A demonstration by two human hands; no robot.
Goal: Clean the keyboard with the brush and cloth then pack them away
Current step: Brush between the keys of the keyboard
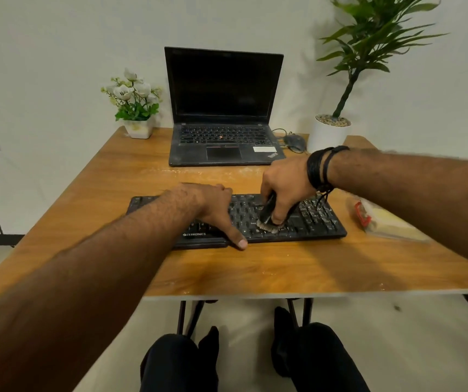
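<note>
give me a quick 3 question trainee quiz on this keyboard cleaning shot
1. True or false: the right hand holds the brush with its bristles on the keyboard.
2. What is the left hand doing? A) lifting the laptop B) resting on the keyboard, thumb at its front edge C) holding a cloth
3. Fill in: the clear packet lies on the table to the ____ of the keyboard.

Key: 1 true; 2 B; 3 right
</note>
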